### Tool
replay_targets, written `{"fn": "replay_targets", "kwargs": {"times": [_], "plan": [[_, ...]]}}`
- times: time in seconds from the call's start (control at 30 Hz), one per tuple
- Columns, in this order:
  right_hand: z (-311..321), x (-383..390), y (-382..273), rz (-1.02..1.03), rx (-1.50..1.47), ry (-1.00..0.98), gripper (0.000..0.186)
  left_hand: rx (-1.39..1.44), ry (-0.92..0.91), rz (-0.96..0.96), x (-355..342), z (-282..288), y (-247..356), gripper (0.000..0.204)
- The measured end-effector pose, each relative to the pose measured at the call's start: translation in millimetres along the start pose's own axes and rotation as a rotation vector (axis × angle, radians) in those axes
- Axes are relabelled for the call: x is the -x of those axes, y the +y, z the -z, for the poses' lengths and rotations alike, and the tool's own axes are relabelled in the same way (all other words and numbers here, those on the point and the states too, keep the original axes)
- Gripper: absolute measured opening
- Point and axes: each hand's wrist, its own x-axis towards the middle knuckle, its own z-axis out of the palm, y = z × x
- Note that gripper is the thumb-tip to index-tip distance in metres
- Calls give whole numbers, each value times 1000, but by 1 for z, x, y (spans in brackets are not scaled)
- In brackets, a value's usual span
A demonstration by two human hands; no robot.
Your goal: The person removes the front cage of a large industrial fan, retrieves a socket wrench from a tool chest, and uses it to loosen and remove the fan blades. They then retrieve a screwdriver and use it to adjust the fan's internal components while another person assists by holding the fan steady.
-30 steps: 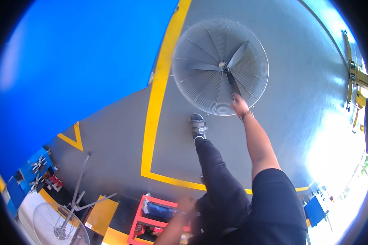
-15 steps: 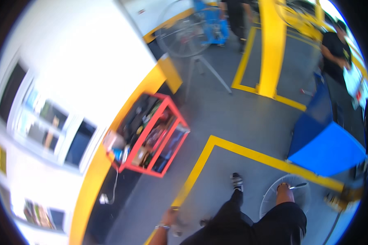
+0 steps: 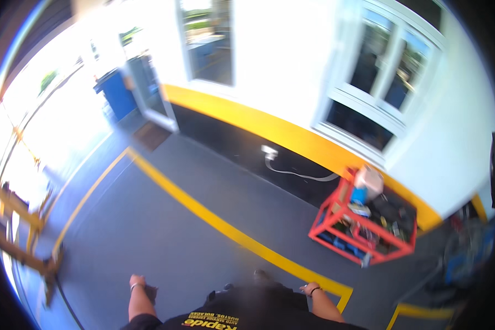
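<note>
My left hand hangs low at the left of my body, above the grey floor, with its fingers curled in. A dark patch shows beside it, too blurred to name. At the right of my body, my right hand is held near the yellow floor line, with a band around its wrist. A small pale glint shows at its fingertips; whether the hand grips anything is smeared by motion. Neither hand touches the red cart, which stands ahead to the right, loaded with tools and boxes.
A white wall with a yellow and black lower band runs along the far side, with windows and a white cable. A doorway and blue bin stand far left. Yellow metal frame arms lie at the left edge.
My view has swung left, so the red cart now sits at the right. The co-workers, yellow post and blue panel are out of view. The silver tool seen at my right hand no longer shows clearly.
</note>
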Motion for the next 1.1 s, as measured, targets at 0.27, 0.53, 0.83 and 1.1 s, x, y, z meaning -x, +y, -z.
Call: {"fn": "replay_targets", "kwargs": {"times": [0.27, 0.53, 0.83, 1.1], "plan": [[179, -92, -320, 745, 632, -233, 56, 93, -927, -8, 264, -168, 76, 55], [254, -182, -510, 424, 723, -130, 66, 513, -549, 576, 165, -126, 32, 53], [198, -160, -707, 337, 890, -302, 57, 401, -676, 224, -158, -19, 59, 57], [169, -198, -1014, 337, 893, -364, 53, 686, -314, 107, -473, 214, 136, 57]]}}
